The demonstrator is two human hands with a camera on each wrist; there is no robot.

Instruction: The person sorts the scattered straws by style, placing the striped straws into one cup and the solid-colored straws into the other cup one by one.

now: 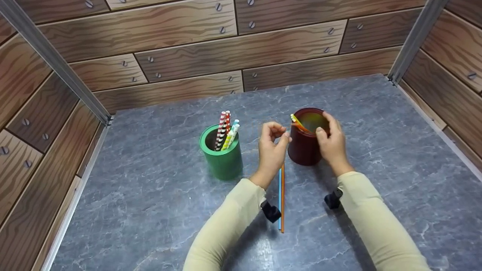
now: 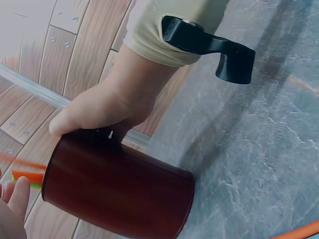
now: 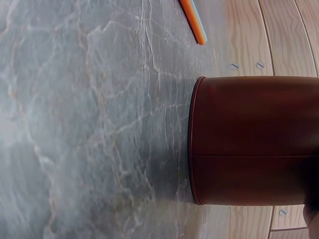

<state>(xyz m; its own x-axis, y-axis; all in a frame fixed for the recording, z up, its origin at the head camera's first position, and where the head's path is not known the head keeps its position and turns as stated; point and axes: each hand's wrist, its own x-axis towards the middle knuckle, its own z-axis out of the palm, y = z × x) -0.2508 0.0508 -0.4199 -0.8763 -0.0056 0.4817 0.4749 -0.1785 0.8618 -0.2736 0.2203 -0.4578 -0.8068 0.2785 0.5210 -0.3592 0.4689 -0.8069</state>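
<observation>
My right hand (image 1: 333, 145) grips the rim of a dark red cylindrical cup (image 1: 304, 148), its thumb at the near edge. Inside the cup lean yellow and orange straws (image 1: 300, 125). Just left of the rim is my left hand (image 1: 272, 148), thumb and fingers bent close to each other. A blurred orange straw (image 2: 22, 162) slants from near these fingertips into the cup's mouth in the left wrist view, while the hand itself looks sharp. On the table below the left hand lie a blue straw (image 1: 279, 199) and an orange straw (image 1: 282, 210), side by side.
A green cup (image 1: 225, 165) with several striped paper straws (image 1: 227, 133) stands left of the left hand. The grey marbled table (image 1: 143, 210) is bounded by wood-patterned walls (image 1: 188, 56) and metal corner posts.
</observation>
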